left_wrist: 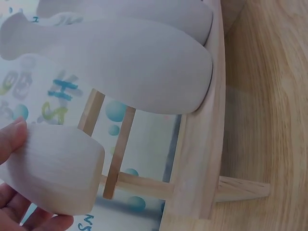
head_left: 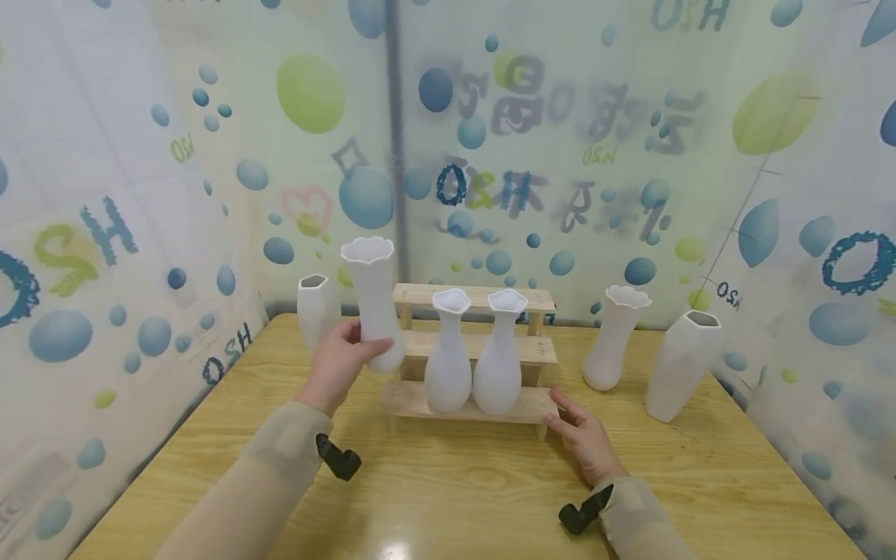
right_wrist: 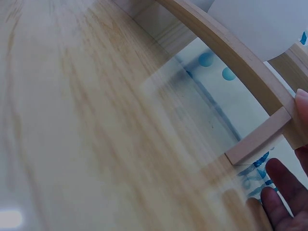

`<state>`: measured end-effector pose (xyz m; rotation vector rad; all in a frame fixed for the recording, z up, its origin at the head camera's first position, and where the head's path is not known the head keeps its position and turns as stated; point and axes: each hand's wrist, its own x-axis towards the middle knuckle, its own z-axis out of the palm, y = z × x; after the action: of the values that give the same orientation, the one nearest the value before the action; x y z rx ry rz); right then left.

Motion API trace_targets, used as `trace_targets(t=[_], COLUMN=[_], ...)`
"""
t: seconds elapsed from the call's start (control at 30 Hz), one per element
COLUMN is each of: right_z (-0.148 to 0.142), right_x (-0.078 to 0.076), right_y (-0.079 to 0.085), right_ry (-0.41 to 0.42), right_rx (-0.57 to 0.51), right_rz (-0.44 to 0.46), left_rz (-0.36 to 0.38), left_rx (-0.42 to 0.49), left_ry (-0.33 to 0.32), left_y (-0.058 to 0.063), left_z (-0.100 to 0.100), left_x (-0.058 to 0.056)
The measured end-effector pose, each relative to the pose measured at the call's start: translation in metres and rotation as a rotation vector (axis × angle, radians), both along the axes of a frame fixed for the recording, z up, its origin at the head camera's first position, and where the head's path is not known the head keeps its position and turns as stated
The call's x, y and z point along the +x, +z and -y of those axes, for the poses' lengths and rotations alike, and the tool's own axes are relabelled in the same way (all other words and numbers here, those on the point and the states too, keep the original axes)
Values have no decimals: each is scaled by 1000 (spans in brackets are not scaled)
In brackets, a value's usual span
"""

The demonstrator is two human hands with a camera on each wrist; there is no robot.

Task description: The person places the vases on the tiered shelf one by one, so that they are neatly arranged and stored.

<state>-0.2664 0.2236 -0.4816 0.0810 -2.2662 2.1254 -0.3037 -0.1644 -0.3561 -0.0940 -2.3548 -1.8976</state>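
Observation:
My left hand [head_left: 339, 365] grips a tall white vase [head_left: 374, 303] with a scalloped rim. Thumb and fingers lie on opposite sides of its lower body. The vase's base [left_wrist: 89, 183] hangs in the air beside the left part of a three-tier wooden stand [head_left: 476, 346]. Two white round-bellied vases with narrow necks, the left one [head_left: 449, 373] and the right one [head_left: 498, 373], stand side by side on the lowest tier. My right hand [head_left: 584, 439] holds the right end of that tier [right_wrist: 240, 67] between thumb and fingers; some fingers are cut off in the right wrist view.
On the wooden table [head_left: 448, 482], an angular white vase [head_left: 315, 307] stands behind my left hand. To the right of the stand are a scalloped vase [head_left: 612, 342] and another angular vase [head_left: 682, 369]. Printed curtains [head_left: 560, 194] enclose the table's back and sides.

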Motion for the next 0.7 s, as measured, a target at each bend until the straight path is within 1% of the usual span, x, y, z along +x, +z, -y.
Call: trace_targets(t=[0.33,0.57,0.7], right_z=[-1,0,0], right_x=[0,1,1], right_y=[-1,1,1], right_ry=[5,-1,-2], right_rx=[2,0,3], right_rz=[-2,-6,-10], left_rz=[8,54,52], left_rx=[-15,-21,-23], left_ry=[-16,-14,-14], left_y=[7,11,12], left_z=[-8,-16,-22], left_x=[-8,-10,-13])
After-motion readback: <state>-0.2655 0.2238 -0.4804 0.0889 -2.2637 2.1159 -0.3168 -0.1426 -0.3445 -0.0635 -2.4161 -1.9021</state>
